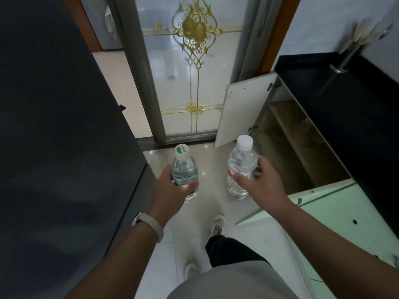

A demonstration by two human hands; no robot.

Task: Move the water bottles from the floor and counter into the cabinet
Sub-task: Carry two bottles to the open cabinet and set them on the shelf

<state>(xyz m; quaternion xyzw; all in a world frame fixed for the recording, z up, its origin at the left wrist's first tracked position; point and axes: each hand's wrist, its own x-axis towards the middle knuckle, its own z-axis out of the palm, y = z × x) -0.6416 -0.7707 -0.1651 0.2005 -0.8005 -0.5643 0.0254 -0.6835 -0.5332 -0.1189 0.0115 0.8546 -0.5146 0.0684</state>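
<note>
My left hand [170,190] grips a clear water bottle with a green-marked white cap [183,167], held upright over the tiled floor. In my right hand [262,180] is a second clear water bottle with a red label and plain white cap [241,162], also upright. To the right, the cabinet under the black counter stands with both doors swung out; its brown interior shelf [302,152] shows nothing I can make out on it. The right bottle hangs just left of that opening.
A far white cabinet door [241,113] and a near pale-green door [328,212] jut into the aisle. A large dark appliance [64,137] walls the left side. A frosted glass door with gold ornament [194,72] closes the aisle ahead. The black counter [336,100] holds a metal utensil holder [347,59].
</note>
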